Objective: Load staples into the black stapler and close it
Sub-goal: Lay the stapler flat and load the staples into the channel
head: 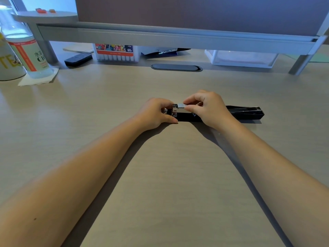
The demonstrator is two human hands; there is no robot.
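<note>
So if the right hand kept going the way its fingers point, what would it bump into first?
Probably the left hand. The right hand points leftward along the black stapler, pinching a silver staple strip.

"60" on marker box (pixel 115 52)

The desk (pixel 169 175) looks like pale wood-grain laminate, smooth and matt. The stapler (pixel 249 115) has a black, slightly glossy body with shiny bare metal at its hinge and open rail. The staples (pixel 182 105) are bright silvery metal.
</note>
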